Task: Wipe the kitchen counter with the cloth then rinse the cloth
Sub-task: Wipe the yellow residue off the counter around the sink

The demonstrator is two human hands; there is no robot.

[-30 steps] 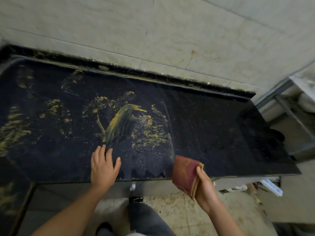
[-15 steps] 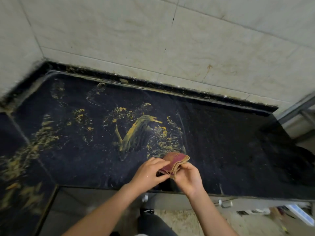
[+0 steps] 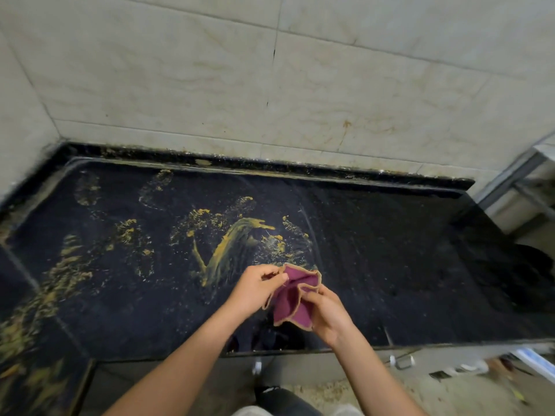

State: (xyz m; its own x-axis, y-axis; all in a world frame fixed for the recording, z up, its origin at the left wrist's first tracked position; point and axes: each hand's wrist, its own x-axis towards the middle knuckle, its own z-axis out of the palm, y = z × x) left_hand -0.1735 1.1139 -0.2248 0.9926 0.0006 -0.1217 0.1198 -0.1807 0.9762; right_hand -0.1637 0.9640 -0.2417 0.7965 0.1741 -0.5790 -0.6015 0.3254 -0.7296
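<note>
One cloth (magenta, tan-edged) hangs between two hands above the counter near its front edge. The left hand pinches its upper left edge with curled fingers; the right hand grips its right side, thumb on the fold. Yellow smears lie just behind the hands, with more to the left.

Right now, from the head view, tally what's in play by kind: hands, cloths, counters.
Hands: 2, the left hand and the right hand, both pinching the cloth
Cloths: 1, the magenta cloth with tan edging
Counters: 1, the black counter, with yellow smears on its left half
Total: 4
</note>
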